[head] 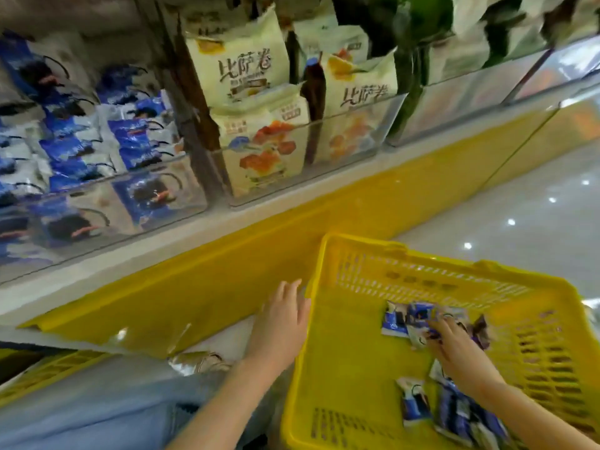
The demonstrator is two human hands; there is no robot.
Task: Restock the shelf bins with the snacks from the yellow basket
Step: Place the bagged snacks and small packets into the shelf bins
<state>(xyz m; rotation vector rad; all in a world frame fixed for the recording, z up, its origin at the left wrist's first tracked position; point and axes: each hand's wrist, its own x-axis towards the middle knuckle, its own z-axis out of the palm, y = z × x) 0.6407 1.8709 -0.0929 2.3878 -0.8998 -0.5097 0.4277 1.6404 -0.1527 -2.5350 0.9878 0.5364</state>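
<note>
We see one yellow basket (357,243) below the shelf. In it lie two groups of blue-and-white snack packets: the far group (394,323) has about four, the near group (414,402) at least three. One clear shelf bin (97,203) at the left holds the same packets. The right hand (461,349) bends its fingers onto the far group; whether this grip pinches one, we cannot tell. The left hand (282,319) has its grip spread at the basket's left rim.
</note>
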